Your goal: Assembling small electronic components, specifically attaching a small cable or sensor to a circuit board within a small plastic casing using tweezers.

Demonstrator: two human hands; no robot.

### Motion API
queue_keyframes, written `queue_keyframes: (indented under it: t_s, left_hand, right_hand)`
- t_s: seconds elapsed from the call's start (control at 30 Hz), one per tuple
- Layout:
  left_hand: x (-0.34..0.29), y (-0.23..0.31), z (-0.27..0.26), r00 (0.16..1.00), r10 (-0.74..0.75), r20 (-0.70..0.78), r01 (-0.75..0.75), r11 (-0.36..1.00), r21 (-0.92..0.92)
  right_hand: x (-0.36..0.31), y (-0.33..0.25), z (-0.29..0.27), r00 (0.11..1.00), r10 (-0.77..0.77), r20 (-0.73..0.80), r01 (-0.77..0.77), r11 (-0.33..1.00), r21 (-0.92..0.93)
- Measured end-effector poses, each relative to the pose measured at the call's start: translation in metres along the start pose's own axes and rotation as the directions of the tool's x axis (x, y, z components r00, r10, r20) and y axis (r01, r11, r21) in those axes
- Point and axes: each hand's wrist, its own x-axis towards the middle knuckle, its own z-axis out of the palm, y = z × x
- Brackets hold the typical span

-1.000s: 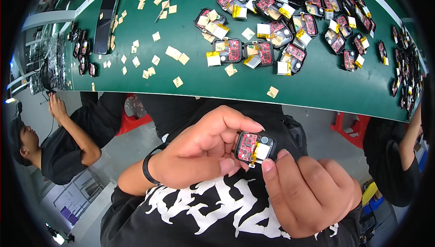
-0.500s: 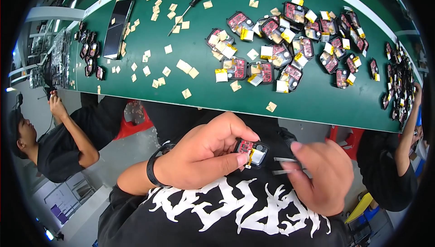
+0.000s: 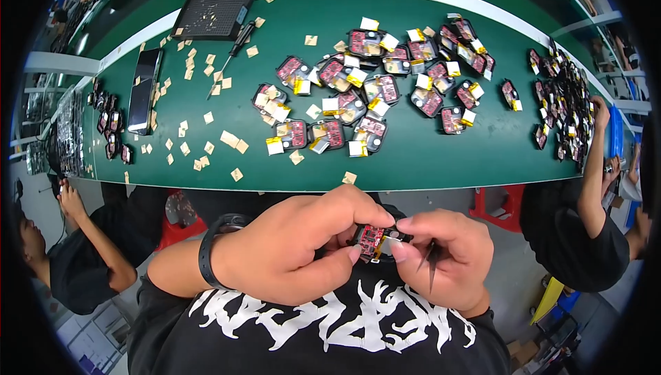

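Between the thumb and fingers of my left hand is a small black device housing with a red circuit board, held just off the table's near edge. My right hand meets it from the right side, thumb and forefinger pinching at the housing's right end, where a silvery battery partly shows. Dark metal tweezers stay tucked in that same hand, points hanging downward. My fingers cover much of the housing.
Similar open housings with batteries spread over the green table, beside tan adhesive squares. A screwdriver, black tray and phone are at left. More housings pile far right. Co-workers sit on both sides.
My right hand has moved left onto the housing, and its tweezers have swung from pointing at it to pointing down. My view has shifted, moving the table's contents leftward.
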Motion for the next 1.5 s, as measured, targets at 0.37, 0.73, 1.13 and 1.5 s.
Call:
queue_keyframes:
  t_s: [0.37,0.73,1.13,1.5]
  left_hand:
    - [0.027,0.0,0.012,0.997,0.056,0.048,-0.061,0.991,0.117]
    - [0.035,-0.005,0.02,0.992,-0.101,0.08,0.108,0.99,-0.087]
    - [0.046,-0.008,0.026,0.992,0.122,0.045,-0.127,0.985,0.12]
    - [0.043,-0.001,0.028,1.0,0.012,0.01,-0.014,0.985,0.17]
  right_hand:
    - [-0.012,0.01,-0.017,0.997,-0.047,-0.066,0.042,0.996,-0.074]
    - [-0.015,0.017,-0.03,0.997,-0.047,-0.054,0.046,0.999,-0.022]
    - [-0.018,0.023,-0.034,0.989,-0.129,-0.068,0.125,0.99,-0.059]
    - [-0.024,0.021,-0.025,0.996,0.085,-0.004,-0.085,0.996,-0.008]
